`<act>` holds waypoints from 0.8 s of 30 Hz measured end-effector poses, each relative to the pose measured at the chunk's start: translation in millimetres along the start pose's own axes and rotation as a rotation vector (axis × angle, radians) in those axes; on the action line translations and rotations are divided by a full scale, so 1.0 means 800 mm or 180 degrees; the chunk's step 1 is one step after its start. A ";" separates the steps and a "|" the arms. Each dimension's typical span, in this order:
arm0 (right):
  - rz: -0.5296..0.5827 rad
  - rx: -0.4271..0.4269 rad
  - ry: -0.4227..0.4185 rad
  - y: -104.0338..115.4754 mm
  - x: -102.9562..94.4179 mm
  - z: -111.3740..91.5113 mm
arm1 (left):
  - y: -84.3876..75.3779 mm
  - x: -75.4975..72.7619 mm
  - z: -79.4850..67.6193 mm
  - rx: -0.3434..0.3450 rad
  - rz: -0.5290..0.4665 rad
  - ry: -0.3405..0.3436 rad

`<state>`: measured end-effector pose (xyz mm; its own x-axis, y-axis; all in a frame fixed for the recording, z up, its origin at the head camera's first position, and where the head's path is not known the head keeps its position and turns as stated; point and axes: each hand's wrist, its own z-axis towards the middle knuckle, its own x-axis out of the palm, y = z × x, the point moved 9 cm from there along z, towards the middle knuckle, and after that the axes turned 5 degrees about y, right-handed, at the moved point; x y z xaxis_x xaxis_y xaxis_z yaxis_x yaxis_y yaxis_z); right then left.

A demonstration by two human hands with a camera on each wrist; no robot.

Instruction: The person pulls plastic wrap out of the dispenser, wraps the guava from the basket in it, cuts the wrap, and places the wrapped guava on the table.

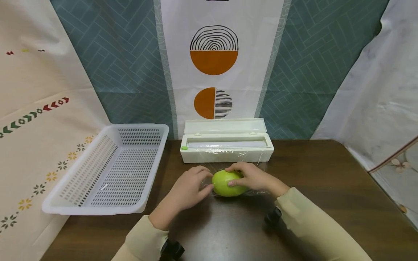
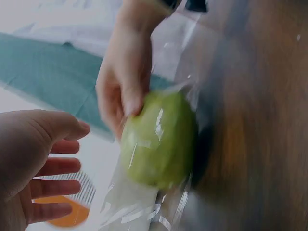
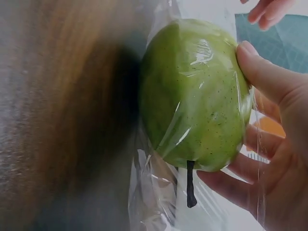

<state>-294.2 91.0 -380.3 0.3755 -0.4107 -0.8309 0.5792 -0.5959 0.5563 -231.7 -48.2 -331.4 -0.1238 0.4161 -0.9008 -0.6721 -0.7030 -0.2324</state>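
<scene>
A green pear with a dark stem lies on the table, clear plastic wrap stretched over its skin. My right hand grips the pear from its right side, thumb and fingers curled round it. At the pear's left end is my left hand; in the left wrist view its fingers stand apart from the fruit and hold nothing. Just behind the hands sits a white cling film box with its lid raised and a roll inside. Film runs from the box towards the pear.
To the left stands a white perforated plastic basket. The brown wooden table extends right and towards me. A patterned cloth backdrop hangs behind the box, with further cloths at both sides.
</scene>
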 end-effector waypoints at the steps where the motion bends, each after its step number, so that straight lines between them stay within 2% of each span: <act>1: 0.0035 0.0019 0.0033 -0.002 0.000 0.002 | -0.009 0.001 0.002 0.0090 0.0074 -0.0028; 3: 0.0089 0.0046 0.0097 -0.005 0.000 0.005 | -0.024 0.006 0.006 0.0203 0.0204 0.0010; 6: 0.0164 0.0054 0.0181 -0.008 0.000 0.008 | -0.037 0.025 0.013 0.0221 0.0428 0.0265; 11: 0.0236 -0.0013 0.0224 -0.009 -0.001 0.012 | -0.039 0.063 0.019 -0.0038 0.0818 0.0882; 14: 0.0261 -0.0052 0.0241 -0.009 -0.001 0.014 | -0.035 0.079 0.019 -0.0183 0.0935 0.1128; 18: 0.0378 -0.0023 0.0287 -0.014 -0.001 0.016 | -0.030 0.089 0.021 -0.0273 0.0935 0.1186; 24: 0.0651 0.0124 0.0313 -0.032 -0.002 0.018 | -0.026 0.093 0.031 -0.0325 0.0903 0.1034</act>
<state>-320.0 96.9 -392.6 0.5520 -0.4576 -0.6970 0.4562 -0.5340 0.7118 -245.0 11.7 -384.5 -0.0462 0.0071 -0.9989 -0.5671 -0.8234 0.0204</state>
